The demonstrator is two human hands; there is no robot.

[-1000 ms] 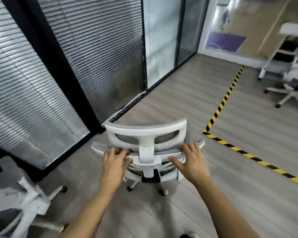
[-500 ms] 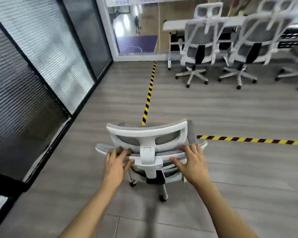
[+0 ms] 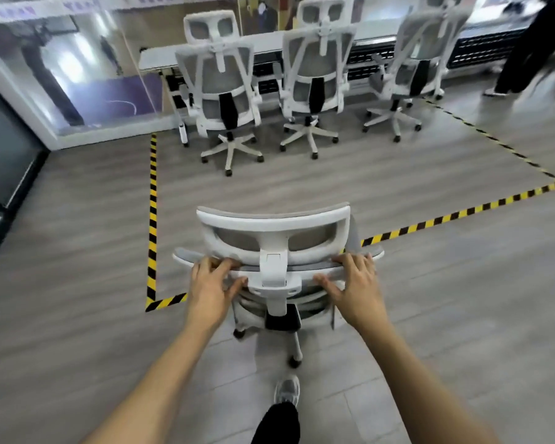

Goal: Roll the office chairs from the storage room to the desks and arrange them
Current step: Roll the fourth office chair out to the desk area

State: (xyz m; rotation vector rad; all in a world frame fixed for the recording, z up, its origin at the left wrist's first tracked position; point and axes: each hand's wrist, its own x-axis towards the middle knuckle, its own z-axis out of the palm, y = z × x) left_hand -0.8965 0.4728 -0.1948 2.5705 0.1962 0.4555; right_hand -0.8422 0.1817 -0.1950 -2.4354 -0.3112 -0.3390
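Gripping top edge of white mesh chair [image 3: 273, 222] backrest w/ L hand [image 3: 210, 283] & R hand [image 3: 354, 283], fingers curled over it either side of headrest post, thumbs at rear, chair over near line of yellow/black tape [image 3: 152, 219] on grey floor, 3 like chairs [image 3: 314, 75] at desk [image 3: 154, 57] ahead, well apart.

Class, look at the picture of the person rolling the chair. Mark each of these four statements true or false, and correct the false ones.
1. The left hand and right hand both grip the top of the backrest of the pushed chair. True.
2. The pushed chair stands against the desk. False: it is at the near line of the floor tape, well apart from the desk.
3. On the desk's near side stand three chairs. True.
4. The floor tape is red and white. False: it is yellow and black.
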